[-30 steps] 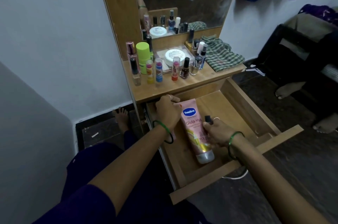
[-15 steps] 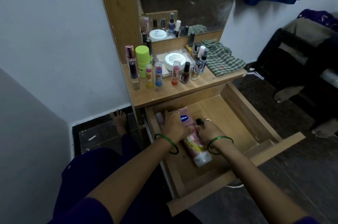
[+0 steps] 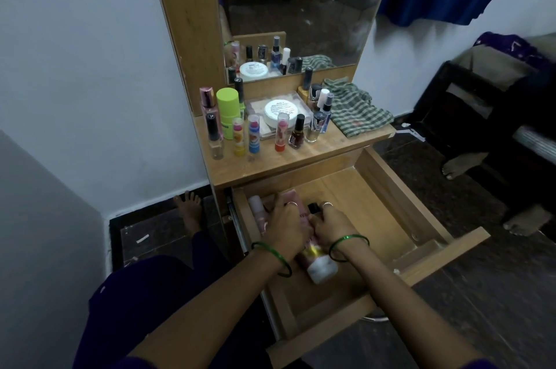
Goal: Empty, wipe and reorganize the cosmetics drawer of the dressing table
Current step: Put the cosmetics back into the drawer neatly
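The wooden drawer (image 3: 403,200) of the dressing table stands pulled out. A pink lotion tube (image 3: 320,268) with a white cap lies in its left half, cap toward me. My left hand (image 3: 285,227) grips the tube's upper part from the left. My right hand (image 3: 332,224) presses against the tube's right side and holds a small black-capped bottle (image 3: 313,208) in its fingers. A pink bottle (image 3: 258,212) lies along the drawer's left wall, partly hidden by my left hand.
On the tabletop (image 3: 304,158) stand several lip balms, nail polishes and perfume bottles, a lime green container (image 3: 227,108), a white jar (image 3: 281,111) and a green checked cloth (image 3: 358,111). Another person's bare feet (image 3: 460,164) are on the dark floor at the right.
Both hands and the tube have shifted toward the drawer's back left. My left hand now covers more of the tube, and the pink bottle shows at the left wall.
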